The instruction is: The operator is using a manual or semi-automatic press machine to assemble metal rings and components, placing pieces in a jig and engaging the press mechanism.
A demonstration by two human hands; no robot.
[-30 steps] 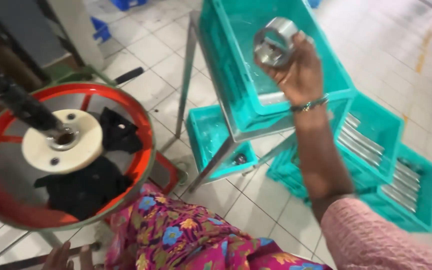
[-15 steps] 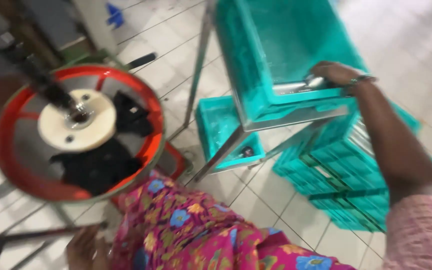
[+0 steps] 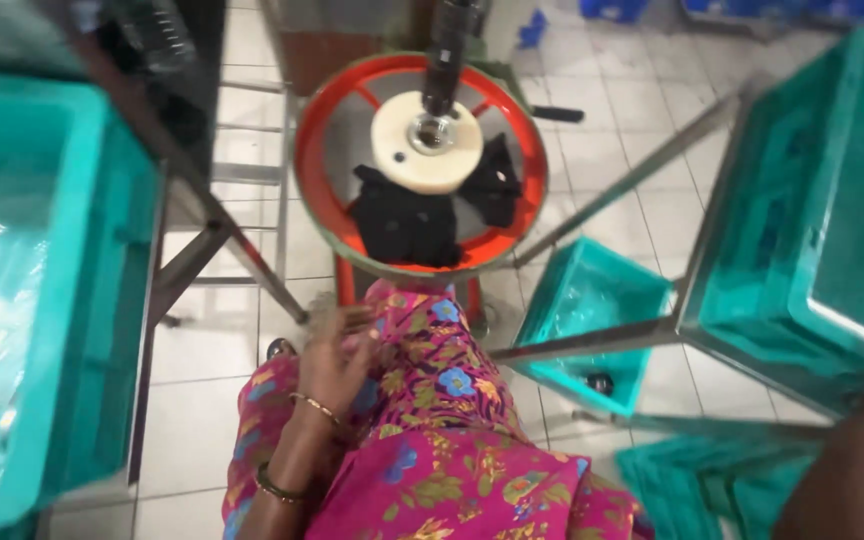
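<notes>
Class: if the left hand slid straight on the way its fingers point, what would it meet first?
Probably the red post under the wheel; the left hand lies on the knee, and depth is unclear.

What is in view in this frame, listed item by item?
Wheel: one, red rim, top centre.
Disc: one, cream, at the wheel's hub.
Cloth: black pieces, lying on the wheel.
Crates: teal; one far left, one on the right frame, one on the floor.
Metal frame: grey, right.
Floor: pale tiles.
Floral garment: pink, over the lap.
Left hand: resting on the lap, bangles at the wrist.
Right forearm: lower right; hand hidden.
</notes>
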